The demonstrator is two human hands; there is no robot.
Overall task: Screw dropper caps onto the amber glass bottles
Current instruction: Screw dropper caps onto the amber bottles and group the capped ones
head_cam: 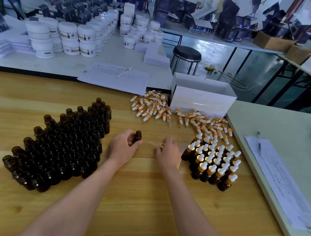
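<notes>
Our forearms (86, 197) reach over the wooden table (140, 204), its pale planks glossy with glare. Beyond our hands the room is a packing shop: a white table (69, 66) stacked with white jars (66, 36), dark cartons (164, 5), and a black stool (187, 54) on a shiny floor (236, 57). Left of our left hand (124, 146) stands a dense block of open amber bottles (63, 145). Right of our right hand (169, 153) is a smaller cluster of capped bottles (213, 164), with loose dropper caps (170, 114) heaped beyond it against a white box (202, 98). Our left hand grips one upright amber bottle (138, 136). Our right pinches a blurred dropper cap (154, 143), its glass tube pointing at that bottle.
</notes>
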